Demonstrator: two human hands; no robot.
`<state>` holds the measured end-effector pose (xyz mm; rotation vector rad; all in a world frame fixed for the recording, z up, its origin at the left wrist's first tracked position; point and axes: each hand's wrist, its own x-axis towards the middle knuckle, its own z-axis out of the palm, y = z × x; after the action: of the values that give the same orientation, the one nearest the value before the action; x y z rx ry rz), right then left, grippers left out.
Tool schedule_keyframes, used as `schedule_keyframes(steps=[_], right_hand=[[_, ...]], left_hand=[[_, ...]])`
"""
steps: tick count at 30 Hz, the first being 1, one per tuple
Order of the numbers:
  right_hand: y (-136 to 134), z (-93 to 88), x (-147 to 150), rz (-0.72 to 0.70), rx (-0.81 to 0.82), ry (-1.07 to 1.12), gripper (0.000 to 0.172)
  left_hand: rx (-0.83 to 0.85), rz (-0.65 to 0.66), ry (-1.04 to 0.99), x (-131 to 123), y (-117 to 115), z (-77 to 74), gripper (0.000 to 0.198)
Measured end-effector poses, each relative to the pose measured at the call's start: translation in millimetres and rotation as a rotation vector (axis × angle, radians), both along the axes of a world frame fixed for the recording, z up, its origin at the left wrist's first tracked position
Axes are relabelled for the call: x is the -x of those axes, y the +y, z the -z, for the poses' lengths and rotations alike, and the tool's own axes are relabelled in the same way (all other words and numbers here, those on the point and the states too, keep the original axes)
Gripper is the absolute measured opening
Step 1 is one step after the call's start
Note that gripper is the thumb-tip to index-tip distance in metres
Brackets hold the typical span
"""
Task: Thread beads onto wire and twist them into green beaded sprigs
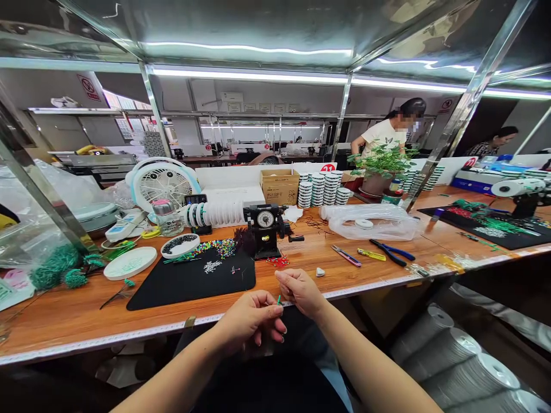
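Observation:
My left hand [253,315] is just past the table's front edge, thumb and forefinger pinched on a small thin green piece [279,299]. Close beside it, my right hand [301,289] is closed with its thumb against the bent forefinger; anything inside that pinch is too small to make out. Behind the hands stands a black hand-cranked machine [264,226] with a round dial, white spools [224,213] lined up on its left side. A black mat [189,292] carries colourful beads [221,248] and a small heap of silvery pieces [212,266].
On the right lie blue-handled pliers [392,252], a yellow tool [371,254], a pink-and-blue cutter [346,256] and a bagged roll [370,222]. Leftward are a white lid [130,263], a dish of dark pieces [180,245] and a fan [166,186]. A person [387,135] stands across the table.

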<state>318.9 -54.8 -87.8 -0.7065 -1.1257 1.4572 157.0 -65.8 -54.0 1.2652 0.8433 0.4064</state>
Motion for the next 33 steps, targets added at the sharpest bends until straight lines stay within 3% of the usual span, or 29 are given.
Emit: schedule_keyframes(steps=[6,11,15,19,27,33], right_hand=[[1,-2.3,-3,0.037,0.039,0.074,0.047],[3,-2.5,-3,0.052,0.036,0.078,0.047],[1,0.2,-1,0.027,0.008,-0.004,0.048],[-1,1.3,0,0.011,-0.009,-0.058,0.047],[0,-3.3,-3,0.049,0.028,0.078,0.047],[1,-2.9,-4,0.026,0.03,0.08,0.048]], left_hand=[[0.016,0.14,0.097,12,-7,2.9,0.026],[-0.022,0.185,0.112,16,-11,6.8,0.025],[0.036,0.086,0.038,2,-10,5.9,0.036],[-0.033,-0.061,0.034,-10,-6,4.8,0.035],[0.046,0.142,0.033,7,-8,13.8,0.029],[0.001,0.121,0.033,3,-11,22.5,0.035]])
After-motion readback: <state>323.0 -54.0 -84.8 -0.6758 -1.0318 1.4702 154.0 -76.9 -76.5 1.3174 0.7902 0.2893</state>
